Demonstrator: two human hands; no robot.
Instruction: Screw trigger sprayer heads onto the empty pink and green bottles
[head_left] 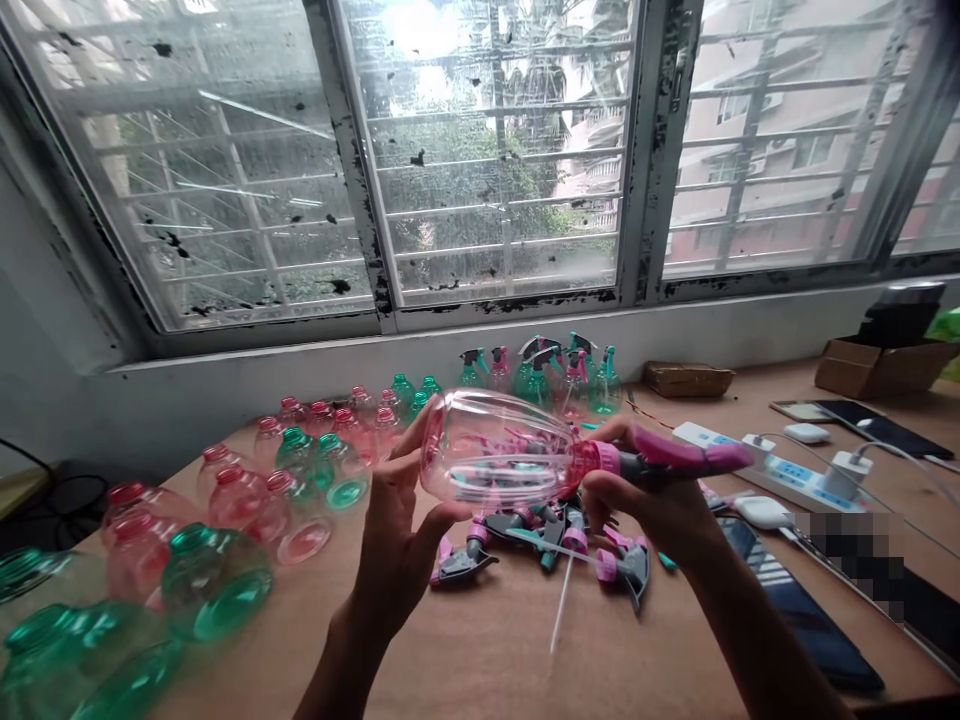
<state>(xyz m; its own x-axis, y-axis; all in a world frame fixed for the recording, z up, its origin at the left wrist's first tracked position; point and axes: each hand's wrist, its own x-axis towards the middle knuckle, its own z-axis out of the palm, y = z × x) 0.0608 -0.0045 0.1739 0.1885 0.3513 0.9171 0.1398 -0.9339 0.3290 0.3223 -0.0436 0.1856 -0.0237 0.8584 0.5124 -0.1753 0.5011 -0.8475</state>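
A clear pink spray bottle (502,450) lies sideways in the air above the table, its base to the left. My left hand (397,530) grips the bottle's base end between thumb and fingers. At the neck, my right hand (645,500) has its fingers closed around the pink collar (606,458). The pink and grey trigger head (690,455) sits on the neck and points right. Below the bottle lies a pile of loose trigger heads (551,530) in pink, grey and green, some with white dip tubes (561,605).
Open pink (240,500) and green bottles (217,585) crowd the table's left side. Several bottles with trigger heads (538,385) stand by the window wall. At right are a power strip (795,478), cables, phones (802,600) and a cardboard box (862,365).
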